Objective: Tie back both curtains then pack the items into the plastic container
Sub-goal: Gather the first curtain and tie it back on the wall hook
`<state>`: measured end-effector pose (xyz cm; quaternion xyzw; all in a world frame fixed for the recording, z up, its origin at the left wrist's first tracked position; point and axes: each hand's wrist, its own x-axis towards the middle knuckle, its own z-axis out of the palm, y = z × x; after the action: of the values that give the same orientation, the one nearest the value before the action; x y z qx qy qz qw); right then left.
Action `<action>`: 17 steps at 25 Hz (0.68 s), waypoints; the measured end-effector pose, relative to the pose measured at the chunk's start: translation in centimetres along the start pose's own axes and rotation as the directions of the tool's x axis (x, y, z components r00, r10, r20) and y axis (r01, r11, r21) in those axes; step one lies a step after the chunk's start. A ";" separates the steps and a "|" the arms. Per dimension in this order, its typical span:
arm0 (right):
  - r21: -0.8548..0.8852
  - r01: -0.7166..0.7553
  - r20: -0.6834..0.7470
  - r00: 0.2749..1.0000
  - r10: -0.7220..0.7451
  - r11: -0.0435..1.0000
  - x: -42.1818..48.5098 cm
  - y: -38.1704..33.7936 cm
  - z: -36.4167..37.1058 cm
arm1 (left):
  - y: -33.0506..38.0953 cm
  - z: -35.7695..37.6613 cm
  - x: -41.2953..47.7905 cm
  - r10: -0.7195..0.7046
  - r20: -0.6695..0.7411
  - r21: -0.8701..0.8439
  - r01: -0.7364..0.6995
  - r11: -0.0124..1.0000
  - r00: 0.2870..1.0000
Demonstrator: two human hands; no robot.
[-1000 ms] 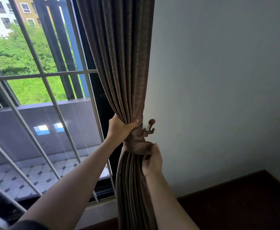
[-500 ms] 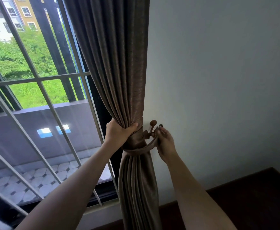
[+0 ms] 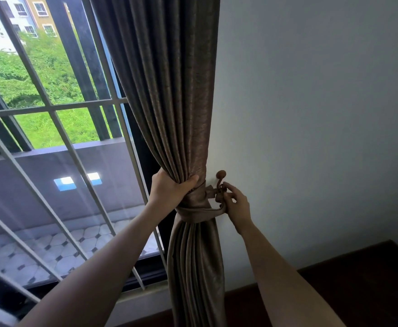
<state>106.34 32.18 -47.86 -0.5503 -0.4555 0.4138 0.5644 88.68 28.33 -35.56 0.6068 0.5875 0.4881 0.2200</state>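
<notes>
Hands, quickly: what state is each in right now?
Left hand: closed, gripping the gathered curtain.
Right hand: closed, pinching the tieback at the wall hook.

curtain (image 3: 169, 114): matt woven cloth (slight sheen) | hook (image 3: 220, 182): wood-like | grille (image 3: 51, 109): painted metal

**Daylit corner beside a barred window**

On your left, the window (image 3: 80, 128) is fronted by a pale metal grille (image 3: 51, 109). Through it you see a grey balcony wall (image 3: 51, 208), patterned balcony tiles (image 3: 58, 246), green trees (image 3: 40, 74) and apartment blocks (image 3: 36, 10) in daylight. On your right is a plain pale wall (image 3: 311, 114), with dark wooden floor (image 3: 358, 291) below it.
</notes>
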 end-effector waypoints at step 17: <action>-0.296 0.215 0.297 0.947 -0.124 0.931 -10.8 0.3 -0.1 | -11.0 0.9 -8.9 0.012 0.393 0.204 -0.100 0.974 0.919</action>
<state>103.83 21.73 -48.82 -0.5314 -0.6368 0.3544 0.4319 85.47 22.66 -48.18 0.7289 0.5646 0.2958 0.2498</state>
